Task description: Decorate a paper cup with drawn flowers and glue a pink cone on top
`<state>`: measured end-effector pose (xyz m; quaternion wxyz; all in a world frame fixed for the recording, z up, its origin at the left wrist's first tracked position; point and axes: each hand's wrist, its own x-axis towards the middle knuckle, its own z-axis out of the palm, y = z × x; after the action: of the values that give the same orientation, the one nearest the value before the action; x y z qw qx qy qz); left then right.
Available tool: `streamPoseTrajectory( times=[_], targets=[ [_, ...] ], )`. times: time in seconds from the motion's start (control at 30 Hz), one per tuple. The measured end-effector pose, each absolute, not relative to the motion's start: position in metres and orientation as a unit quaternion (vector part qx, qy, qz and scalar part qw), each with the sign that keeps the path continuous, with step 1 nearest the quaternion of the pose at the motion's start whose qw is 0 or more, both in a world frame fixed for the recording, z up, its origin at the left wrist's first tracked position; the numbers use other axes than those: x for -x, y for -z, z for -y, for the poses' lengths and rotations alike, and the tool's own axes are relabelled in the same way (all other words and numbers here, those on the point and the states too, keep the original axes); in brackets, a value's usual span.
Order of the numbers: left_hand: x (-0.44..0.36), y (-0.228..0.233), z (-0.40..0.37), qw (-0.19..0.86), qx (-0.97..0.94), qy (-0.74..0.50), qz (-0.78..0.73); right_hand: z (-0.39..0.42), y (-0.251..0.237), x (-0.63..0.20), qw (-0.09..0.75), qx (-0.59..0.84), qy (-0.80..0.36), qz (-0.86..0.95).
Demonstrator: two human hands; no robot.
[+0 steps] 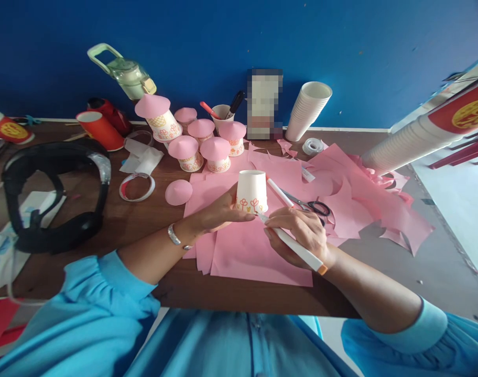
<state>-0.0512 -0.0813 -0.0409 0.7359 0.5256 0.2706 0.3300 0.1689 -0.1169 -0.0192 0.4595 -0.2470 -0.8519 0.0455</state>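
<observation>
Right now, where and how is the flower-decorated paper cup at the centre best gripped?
Probably by the left wall and wide lower rim of the paper cup, from the left, where the left hand has it. It is upside down, narrowing upward, so a high grip might slip. This leaves the front, with its drawn flowers, to the white marker in the right hand.

Glare washing the floor (459, 191) at three o'clock, wooden tabletop (154, 209) dimming towards nine, lens distortion tilting the water bottle (127, 78) at ten!

Pale green handled bottle (131, 76), blue wall (207, 47), black padded band (58, 237)
</observation>
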Motion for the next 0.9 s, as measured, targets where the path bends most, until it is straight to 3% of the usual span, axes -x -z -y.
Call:
streamPoseTrajectory(
  times=[0.9],
  targets=[
    [0.0506, 0.0389, 0.0826, 0.742, -0.515, -0.333, -0.273, 0.1173, 0.0197, -0.1684, 0.459, 0.260, -0.038, 0.849]
  ],
)
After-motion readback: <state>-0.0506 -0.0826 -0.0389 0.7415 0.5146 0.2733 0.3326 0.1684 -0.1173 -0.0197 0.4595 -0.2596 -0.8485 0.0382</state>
